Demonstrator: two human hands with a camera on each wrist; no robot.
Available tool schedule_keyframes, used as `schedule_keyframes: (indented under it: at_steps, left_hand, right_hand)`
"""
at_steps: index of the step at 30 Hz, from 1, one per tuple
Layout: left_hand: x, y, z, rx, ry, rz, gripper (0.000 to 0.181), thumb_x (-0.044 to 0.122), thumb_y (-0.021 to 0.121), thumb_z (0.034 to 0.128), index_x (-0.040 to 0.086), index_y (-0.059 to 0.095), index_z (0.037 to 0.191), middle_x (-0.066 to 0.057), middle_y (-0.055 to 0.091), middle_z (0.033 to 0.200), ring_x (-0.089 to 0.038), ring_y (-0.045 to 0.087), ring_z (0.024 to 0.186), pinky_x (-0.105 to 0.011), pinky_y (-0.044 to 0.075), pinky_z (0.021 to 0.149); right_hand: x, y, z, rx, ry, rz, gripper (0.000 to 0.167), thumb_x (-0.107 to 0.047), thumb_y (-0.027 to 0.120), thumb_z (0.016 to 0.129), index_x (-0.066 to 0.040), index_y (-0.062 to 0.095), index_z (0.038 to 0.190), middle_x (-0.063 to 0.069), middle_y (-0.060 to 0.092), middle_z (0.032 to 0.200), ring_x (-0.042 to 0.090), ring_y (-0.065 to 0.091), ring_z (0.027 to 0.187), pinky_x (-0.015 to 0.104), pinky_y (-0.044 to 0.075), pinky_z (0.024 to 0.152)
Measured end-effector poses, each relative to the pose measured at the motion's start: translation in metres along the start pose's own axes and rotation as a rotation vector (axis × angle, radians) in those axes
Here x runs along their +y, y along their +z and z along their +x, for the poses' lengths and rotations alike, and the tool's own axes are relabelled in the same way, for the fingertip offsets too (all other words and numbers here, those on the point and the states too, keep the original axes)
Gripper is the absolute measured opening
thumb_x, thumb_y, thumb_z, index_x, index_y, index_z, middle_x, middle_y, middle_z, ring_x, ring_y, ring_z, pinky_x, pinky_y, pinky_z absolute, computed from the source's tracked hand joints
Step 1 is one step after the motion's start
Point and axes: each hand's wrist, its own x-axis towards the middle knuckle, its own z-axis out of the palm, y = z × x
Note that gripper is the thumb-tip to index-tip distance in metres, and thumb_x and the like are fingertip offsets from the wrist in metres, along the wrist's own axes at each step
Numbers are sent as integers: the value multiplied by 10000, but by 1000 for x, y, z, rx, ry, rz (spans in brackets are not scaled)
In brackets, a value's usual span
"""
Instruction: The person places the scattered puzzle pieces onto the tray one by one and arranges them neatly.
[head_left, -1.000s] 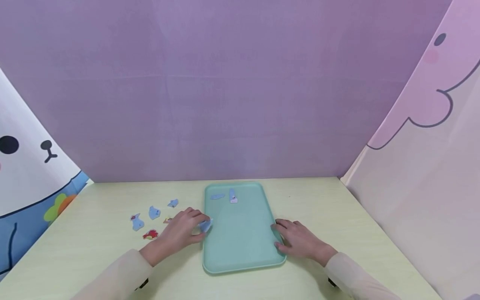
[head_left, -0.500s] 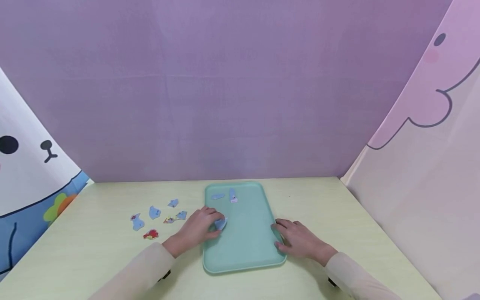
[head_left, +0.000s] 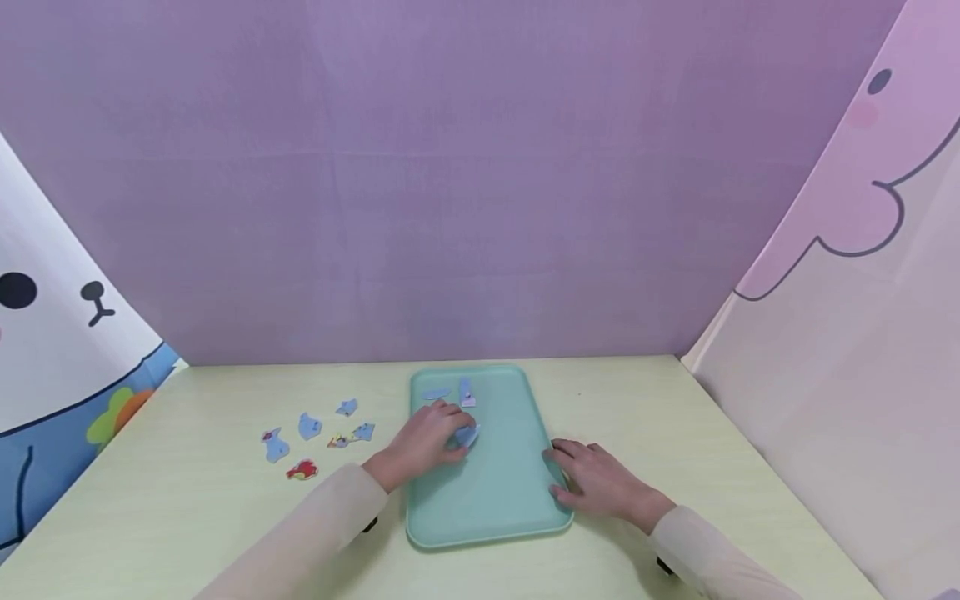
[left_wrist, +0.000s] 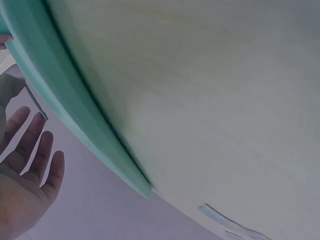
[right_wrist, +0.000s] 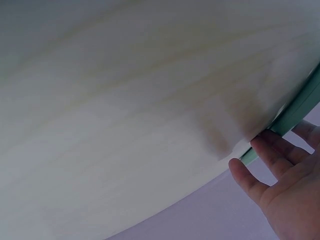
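Observation:
Above the middle of the green tray (head_left: 495, 500), my left hand (head_left: 423, 442) pinches a light-blue puzzle piece (head_left: 468, 436) between thumb and fingertips. From the left wrist view, that piece is a thin edge-on sheet (left_wrist: 36, 102), apart from the tray's rim (left_wrist: 75, 117). My right hand (head_left: 596, 481) rests at the tray's right edge, its relaxed fingers touching the rim (right_wrist: 300, 107). Two blue pieces lie near the tray's far end, a flat long one (head_left: 435, 393) and an upright narrow one (head_left: 467, 393).
Left of the tray, several loose pieces lie on the pale wooden table (head_left: 225, 517): a red one (head_left: 302, 470), blue ones such as this tall piece (head_left: 275, 446), and a multicoloured one (head_left: 339, 441). A purple backdrop (head_left: 480, 208) rises behind the table.
My left hand has moved right with the blue piece, from the tray's left rim to over its middle, uncovering pieces on the table. The right hand and tray have stayed put.

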Motion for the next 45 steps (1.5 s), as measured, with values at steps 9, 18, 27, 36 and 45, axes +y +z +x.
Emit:
schedule_keyframes:
  at_steps: [9, 18, 27, 36, 45]
  left_hand:
    - [-1, 2, 23, 3, -10, 6, 248, 245, 709, 766, 165, 672, 998, 27, 650, 974, -166, 550, 816, -299, 466, 655]
    - [-5, 6, 42, -9, -50, -71, 280, 230, 711, 778, 148, 664, 1041, 2, 650, 1009, -182, 559, 885, -307, 473, 711]
    - [-7, 11, 58, -42, -113, -77, 312, 226, 698, 794, 149, 645, 1092, -7, 642, 1067, -188, 559, 943, -316, 478, 770]
    - [-12, 17, 69, -28, -145, -83, 322, 210, 702, 784, 128, 643, 1090, -19, 643, 1057, -205, 561, 952, -345, 470, 792]
    - [-13, 17, 77, -27, -168, -71, 327, 212, 693, 788, 135, 636, 1101, -24, 641, 1043, -205, 549, 943, -365, 453, 782]
  right_hand:
    - [1, 1, 0, 3, 6, 19, 477, -361, 550, 872, -86, 517, 1260, 126, 502, 1295, 278, 499, 1177, 464, 430, 898]
    - [2, 1, 0, 14, -3, 9, 476, -361, 555, 868, -84, 521, 1253, 127, 509, 1285, 279, 505, 1168, 462, 437, 890]
    - [1, -1, -1, 35, -15, 5, 475, -357, 566, 860, -73, 531, 1240, 133, 522, 1267, 280, 520, 1147, 465, 446, 874]
    - [3, 1, -1, 29, -9, -2, 486, -374, 566, 856, -86, 529, 1246, 119, 518, 1276, 268, 517, 1153, 457, 446, 879]
    - [3, 1, 0, 21, -4, 5, 492, -379, 555, 862, -96, 519, 1263, 117, 508, 1292, 266, 506, 1170, 455, 438, 894]
